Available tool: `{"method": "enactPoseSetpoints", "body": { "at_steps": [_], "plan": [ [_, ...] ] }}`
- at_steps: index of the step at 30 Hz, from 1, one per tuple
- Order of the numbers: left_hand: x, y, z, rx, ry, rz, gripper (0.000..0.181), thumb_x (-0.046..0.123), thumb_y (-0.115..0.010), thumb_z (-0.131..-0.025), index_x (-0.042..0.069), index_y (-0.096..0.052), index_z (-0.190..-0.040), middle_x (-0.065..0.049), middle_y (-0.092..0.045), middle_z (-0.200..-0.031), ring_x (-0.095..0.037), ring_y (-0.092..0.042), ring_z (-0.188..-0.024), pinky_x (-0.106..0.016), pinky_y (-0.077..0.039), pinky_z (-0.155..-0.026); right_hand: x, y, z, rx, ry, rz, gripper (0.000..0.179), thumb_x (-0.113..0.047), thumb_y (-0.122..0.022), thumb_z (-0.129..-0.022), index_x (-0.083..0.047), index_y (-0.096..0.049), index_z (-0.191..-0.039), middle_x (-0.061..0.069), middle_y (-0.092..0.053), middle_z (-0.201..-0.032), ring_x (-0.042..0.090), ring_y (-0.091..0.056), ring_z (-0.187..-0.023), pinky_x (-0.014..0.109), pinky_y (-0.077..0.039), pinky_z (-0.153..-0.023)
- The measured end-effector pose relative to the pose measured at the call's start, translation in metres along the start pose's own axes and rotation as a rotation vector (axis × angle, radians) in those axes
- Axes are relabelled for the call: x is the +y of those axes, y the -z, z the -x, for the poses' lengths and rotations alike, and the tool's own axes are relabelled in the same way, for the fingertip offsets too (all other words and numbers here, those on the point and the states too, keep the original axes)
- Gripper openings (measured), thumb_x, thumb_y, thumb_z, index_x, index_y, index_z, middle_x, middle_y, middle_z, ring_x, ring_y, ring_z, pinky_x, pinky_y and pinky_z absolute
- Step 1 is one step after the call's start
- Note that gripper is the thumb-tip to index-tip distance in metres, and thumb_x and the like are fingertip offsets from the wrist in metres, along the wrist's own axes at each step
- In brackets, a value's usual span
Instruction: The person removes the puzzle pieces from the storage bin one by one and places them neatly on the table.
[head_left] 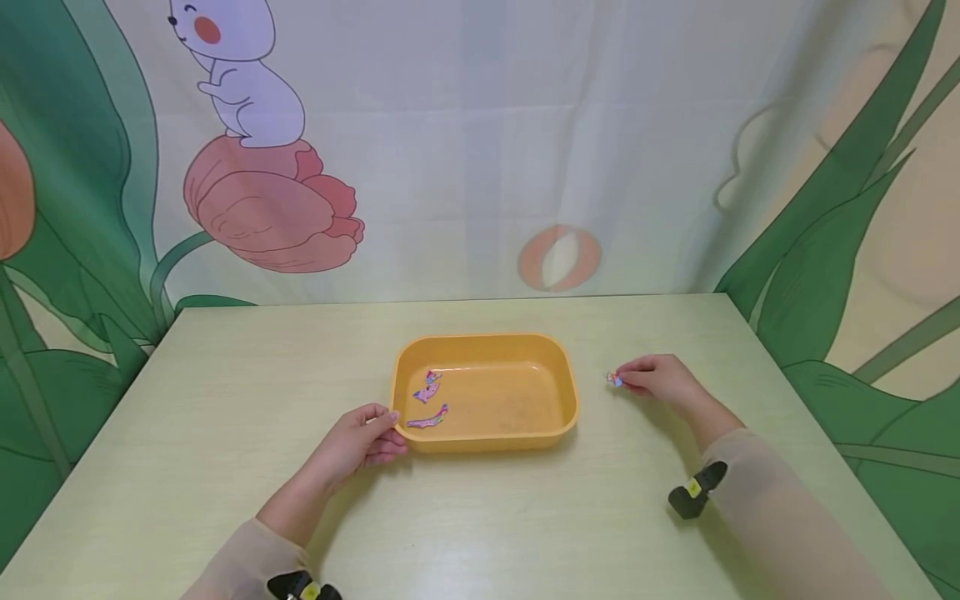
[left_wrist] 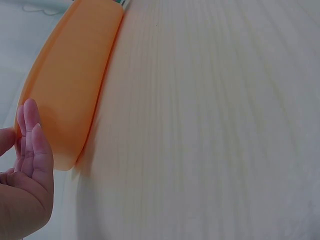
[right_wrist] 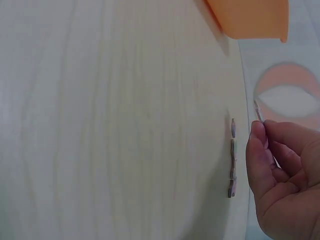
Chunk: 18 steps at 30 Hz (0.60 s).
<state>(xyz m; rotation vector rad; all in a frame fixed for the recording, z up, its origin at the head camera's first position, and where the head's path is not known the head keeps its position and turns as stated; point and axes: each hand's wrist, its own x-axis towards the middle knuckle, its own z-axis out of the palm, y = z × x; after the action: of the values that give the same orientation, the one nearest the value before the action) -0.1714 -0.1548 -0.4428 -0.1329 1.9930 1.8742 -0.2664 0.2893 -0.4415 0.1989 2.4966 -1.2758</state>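
A yellow-orange plastic tray (head_left: 487, 443) stands in the middle of the table. Inside its left part lie several small pink and purple flat pieces (head_left: 427, 392), perhaps stickers or cutouts. My left hand (head_left: 366, 437) holds the tray's front left corner, thumb on the rim and fingers against the outer wall (left_wrist: 70, 85). To the right of the tray, my right hand (head_left: 663, 382) pinches a small multicoloured flat piece (head_left: 614, 379) between thumb and fingertips, just above the table. In the right wrist view that piece (right_wrist: 258, 109) shows nearly edge-on.
Several small coloured pieces (right_wrist: 233, 155) lie in a row by the right hand in the right wrist view. The pale wooden table (head_left: 225, 400) meets a printed curtain (head_left: 450, 167) along its back edge.
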Motion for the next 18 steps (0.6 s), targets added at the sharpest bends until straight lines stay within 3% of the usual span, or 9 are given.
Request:
{"method": "enactPoseSetpoints", "body": {
  "at_steps": [7,18],
  "plan": [
    [-0.0011,-0.0013,-0.001,0.017,0.011,-0.005,0.024,0.02,-0.049,-0.098,-0.003,-0.05,-0.103,-0.006,-0.065,-0.078,-0.017,-0.066,-0.072,-0.028,-0.054,-0.067,0.0034,-0.002,-0.0047,0.015,-0.018,0.056,0.029,-0.018,-0.062,-0.091,0.0,-0.063,-0.113,0.013,-0.062,-0.109,0.019,-0.056,-0.086,0.023,-0.05,-0.074],
    [-0.0017,-0.001,-0.002,0.022,0.012,-0.013,0.023,0.021,-0.049,-0.098,-0.002,-0.051,-0.102,-0.007,-0.065,-0.079,-0.019,-0.066,-0.073,-0.029,-0.054,-0.068,0.0038,-0.007,-0.0059,0.038,-0.034,0.132,0.027,-0.014,-0.061,-0.091,0.001,-0.063,-0.113,0.017,-0.06,-0.111,0.021,-0.057,-0.088,0.025,-0.051,-0.077]
  ]
}}
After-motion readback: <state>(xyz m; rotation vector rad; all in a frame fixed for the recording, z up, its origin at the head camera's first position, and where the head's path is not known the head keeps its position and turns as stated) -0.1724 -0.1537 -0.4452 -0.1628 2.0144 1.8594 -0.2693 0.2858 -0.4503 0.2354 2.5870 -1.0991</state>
